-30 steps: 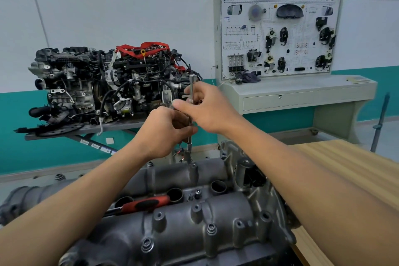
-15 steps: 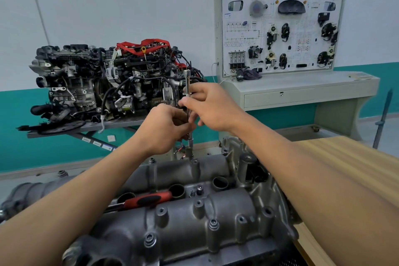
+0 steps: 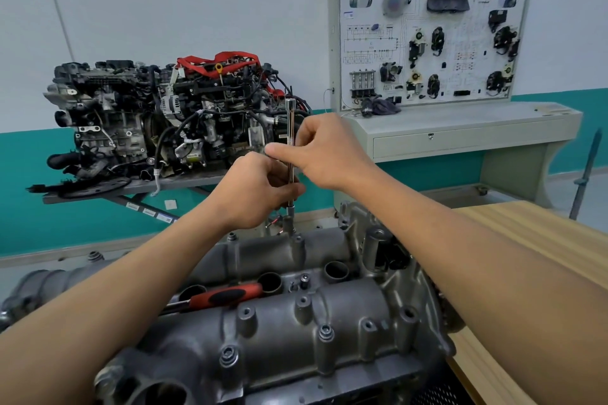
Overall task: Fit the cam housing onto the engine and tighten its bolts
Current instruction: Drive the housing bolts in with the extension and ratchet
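We are leaning over the grey cast-metal cam housing [image 3: 296, 332], which sits on top of the engine straight in front of us and fills the lower middle of the view. A light wooden desk [image 3: 543, 240] lies just beside it to the right.

A slim chrome socket extension bar [image 3: 290, 118] stands upright over the far edge of the housing. Its lower end is seated on a raised bolt boss [image 3: 297, 240] there. Our left hand [image 3: 253, 191] is curled round the lower stretch of the bar, with the knuckles turned toward us. Our right hand [image 3: 325, 154] is above it and pinches the bar between thumb and fingers near its middle, so the top of the bar stands clear above both hands.

Dark bolt heads [image 3: 325, 334] sit in the bosses along the near edge of the housing. A tool with a red-and-black handle [image 3: 227, 296] lies in the trough between the two humps of the housing, beside the round open bores.

Behind, a complete display engine with red straps [image 3: 164, 118] rests on a metal stand against the teal-and-white wall. To its right, a white wiring training board [image 3: 434, 36] stands on a grey metal desk [image 3: 460, 131].
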Tool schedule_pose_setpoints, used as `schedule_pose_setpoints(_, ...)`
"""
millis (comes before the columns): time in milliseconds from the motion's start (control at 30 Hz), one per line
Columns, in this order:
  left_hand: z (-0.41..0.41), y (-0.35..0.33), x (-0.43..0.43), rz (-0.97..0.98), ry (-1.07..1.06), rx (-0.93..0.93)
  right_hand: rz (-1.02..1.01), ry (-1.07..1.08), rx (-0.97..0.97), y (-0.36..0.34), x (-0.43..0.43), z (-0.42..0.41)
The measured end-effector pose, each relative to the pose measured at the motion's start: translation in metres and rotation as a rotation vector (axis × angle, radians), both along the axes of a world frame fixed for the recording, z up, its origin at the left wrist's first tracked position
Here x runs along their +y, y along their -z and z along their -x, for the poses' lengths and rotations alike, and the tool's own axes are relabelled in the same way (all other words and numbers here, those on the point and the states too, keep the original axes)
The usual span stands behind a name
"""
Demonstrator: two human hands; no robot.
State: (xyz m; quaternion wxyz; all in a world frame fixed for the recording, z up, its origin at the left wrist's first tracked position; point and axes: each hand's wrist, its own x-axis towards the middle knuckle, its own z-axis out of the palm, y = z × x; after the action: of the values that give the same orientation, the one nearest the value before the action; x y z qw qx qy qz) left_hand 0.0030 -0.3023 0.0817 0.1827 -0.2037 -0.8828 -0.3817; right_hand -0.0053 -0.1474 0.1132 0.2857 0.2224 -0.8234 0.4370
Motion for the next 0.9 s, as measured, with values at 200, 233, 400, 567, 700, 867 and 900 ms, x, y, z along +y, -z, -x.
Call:
schedule_pose_setpoints(200,-0.002,0.0,-0.001,0.012,-0.004,0.028,-0.038,-0.222,-0.147,0.0,0.004,-0.002)
schedule_pose_setpoints(233,-0.002,0.0,-0.001,0.022,-0.006,0.038,-0.042,-0.181,-0.108,0.0,0.002,-0.002)
schedule_pose_setpoints(400,-0.005,0.0,0.001,0.038,0.029,0.036,-0.108,-0.015,0.041,-0.002,-0.007,-0.004)
schedule_pose_setpoints(567,-0.007,-0.002,0.001,0.006,0.023,-0.002,-0.064,-0.296,-0.15,-0.004,0.009,-0.005)
schedule_pose_setpoints(700,-0.005,-0.003,0.0,-0.019,0.089,-0.094,-0.066,-0.258,-0.095,0.0,0.008,-0.006)
schedule_pose_setpoints(867,-0.002,-0.009,-0.005,-0.011,0.161,-0.182,-0.116,-0.097,0.06,0.004,0.0,-0.003)
schedule_pose_setpoints(900,-0.002,-0.009,-0.006,-0.005,0.168,-0.183,-0.114,-0.073,0.075,0.005,-0.001,-0.003)
